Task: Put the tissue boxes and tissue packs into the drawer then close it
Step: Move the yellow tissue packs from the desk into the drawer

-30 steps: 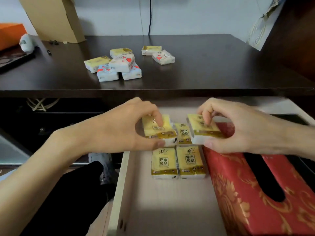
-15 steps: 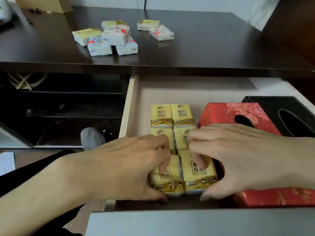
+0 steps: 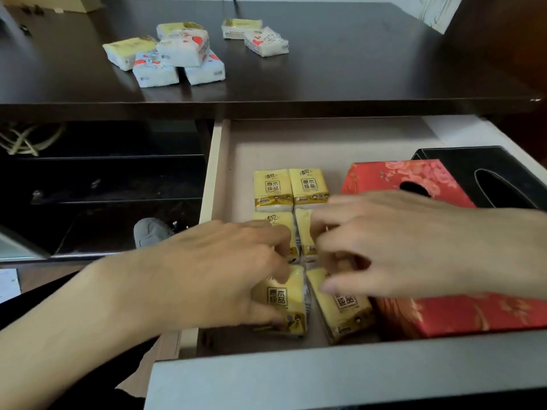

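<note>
The drawer (image 3: 212,179) stands pulled out under the dark desk (image 3: 370,63). Several yellow tissue packs lie in it in two columns, the back pair (image 3: 291,187) uncovered. My left hand (image 3: 207,270) grips the front-left yellow pack (image 3: 281,300), fingers on its far edge and thumb on its near edge. My right hand (image 3: 414,244) hovers with blurred, spread fingers just over the tilted front-right pack (image 3: 346,309). A red tissue box (image 3: 461,318) and a black tissue box (image 3: 467,164) fill the drawer's right side. Several white and yellow packs (image 3: 177,54) lie on the desk.
The drawer's grey front panel (image 3: 325,377) runs across the bottom of the view. Dark open shelves (image 3: 103,179) sit to the left under the desk, with coiled cords (image 3: 26,140) and a grey object (image 3: 151,232). A dark wall panel (image 3: 503,39) rises at the right.
Both hands carried a yellow pack each from the drawer's back to its front row and set them down. My right hand has since lifted and spread its fingers, and its pack now lies tilted.
</note>
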`<action>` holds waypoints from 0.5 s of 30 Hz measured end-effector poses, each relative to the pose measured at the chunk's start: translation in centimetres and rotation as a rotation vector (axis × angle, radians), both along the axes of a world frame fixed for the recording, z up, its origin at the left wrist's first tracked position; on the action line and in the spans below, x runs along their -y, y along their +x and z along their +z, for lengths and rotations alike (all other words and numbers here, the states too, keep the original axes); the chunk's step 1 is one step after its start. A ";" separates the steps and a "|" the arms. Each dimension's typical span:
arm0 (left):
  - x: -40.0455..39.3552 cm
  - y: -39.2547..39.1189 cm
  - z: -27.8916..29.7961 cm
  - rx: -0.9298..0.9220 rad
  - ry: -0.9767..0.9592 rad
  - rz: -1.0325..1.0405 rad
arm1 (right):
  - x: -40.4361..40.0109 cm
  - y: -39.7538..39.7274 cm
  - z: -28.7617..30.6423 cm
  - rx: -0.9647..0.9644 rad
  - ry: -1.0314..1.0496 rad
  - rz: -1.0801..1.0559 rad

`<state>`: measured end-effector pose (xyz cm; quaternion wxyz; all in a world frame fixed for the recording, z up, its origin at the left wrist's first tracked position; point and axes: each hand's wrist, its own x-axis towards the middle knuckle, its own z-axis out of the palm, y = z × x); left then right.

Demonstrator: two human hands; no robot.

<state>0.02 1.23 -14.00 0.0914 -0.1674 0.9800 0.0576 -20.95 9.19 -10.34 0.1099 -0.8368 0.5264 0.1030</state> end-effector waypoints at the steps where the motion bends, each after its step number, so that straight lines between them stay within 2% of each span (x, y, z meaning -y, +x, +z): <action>1: 0.4 -0.1 0.5 -0.025 0.019 0.020 | 1.0 -0.6 0.4 -0.001 -0.064 -0.024; 4: 2.2 -0.6 2.0 -0.122 0.031 0.079 | 3.8 -1.5 0.9 0.086 -0.201 -0.078; 7: 4.1 -1.5 2.5 -0.150 -0.017 0.149 | 6.8 -2.1 0.2 -0.024 -0.154 -0.119; 11: 5.7 -3.3 1.5 0.011 -0.095 0.244 | 8.9 -1.8 -1.2 -0.104 -0.012 -0.154; 15: 5.9 -4.4 0.6 0.104 -0.071 0.255 | 9.0 -1.5 -1.5 -0.162 -0.046 -0.136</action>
